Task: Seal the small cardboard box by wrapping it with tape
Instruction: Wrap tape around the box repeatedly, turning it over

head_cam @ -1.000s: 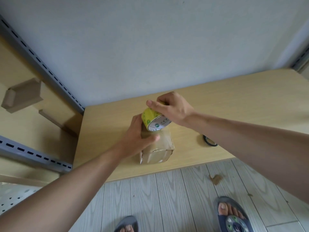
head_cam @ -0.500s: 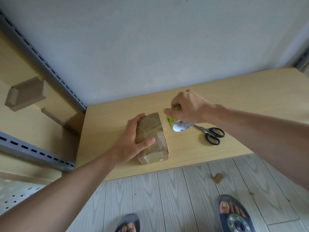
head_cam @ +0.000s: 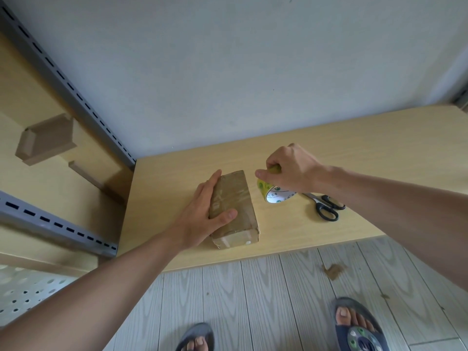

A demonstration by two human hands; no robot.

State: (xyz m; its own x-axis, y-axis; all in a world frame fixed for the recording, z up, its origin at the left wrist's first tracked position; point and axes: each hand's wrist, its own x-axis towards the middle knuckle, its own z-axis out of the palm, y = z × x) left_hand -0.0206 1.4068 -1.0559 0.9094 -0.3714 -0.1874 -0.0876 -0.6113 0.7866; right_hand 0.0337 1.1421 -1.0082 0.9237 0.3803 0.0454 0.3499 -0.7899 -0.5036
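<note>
A small cardboard box (head_cam: 236, 198), brown and glossy with tape on its top, lies flat on the light wooden table (head_cam: 164, 188) near its front edge. My left hand (head_cam: 200, 214) holds the box from its left side, fingers along the edge and thumb across the top. My right hand (head_cam: 291, 171) grips a yellow-green roll of tape (head_cam: 274, 195) just right of the box, slightly above the table. Whether a strip still joins the roll to the box cannot be made out.
Black-handled scissors (head_cam: 326, 206) lie on the table to the right of the tape roll, partly under my right forearm. A grey slotted shelf upright (head_cam: 68, 87) and cardboard pieces (head_cam: 45, 140) stand at the left. My sandalled feet show on the floor below.
The box went from standing on end to lying flat under my left hand. My right hand carried the roll off the box top to its right, uncovering the scissors.
</note>
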